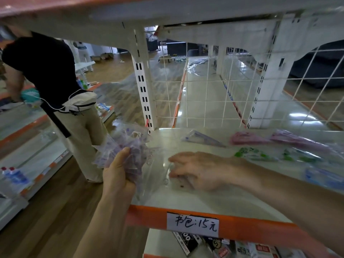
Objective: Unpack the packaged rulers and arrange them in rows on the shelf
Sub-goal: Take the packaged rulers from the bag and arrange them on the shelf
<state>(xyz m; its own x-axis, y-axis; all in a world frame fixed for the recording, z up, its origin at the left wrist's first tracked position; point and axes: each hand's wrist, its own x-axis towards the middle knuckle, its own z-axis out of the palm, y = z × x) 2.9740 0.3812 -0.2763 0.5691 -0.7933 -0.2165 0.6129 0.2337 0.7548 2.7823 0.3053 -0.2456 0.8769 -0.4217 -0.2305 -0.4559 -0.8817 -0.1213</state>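
My left hand [119,174] grips a bundle of clear-wrapped purple rulers [124,146] at the left end of the white shelf [204,200]. A clear plastic bag [156,164] hangs from the bundle onto the shelf. My right hand [197,170] reaches across the shelf, fingers bent over the bag's edge; whether it pinches the plastic is blurred. Further right lie a single ruler set [202,139], pink ruler packs [260,139], green packs [260,154] and blue packs [323,177].
A white wire grid [204,101] backs the shelf, with an upright post [145,97] at its left corner. An orange front strip carries a handwritten price label [193,223]. Boxed goods [223,246] sit on the shelf below. A person in dark top [55,81] stands at left.
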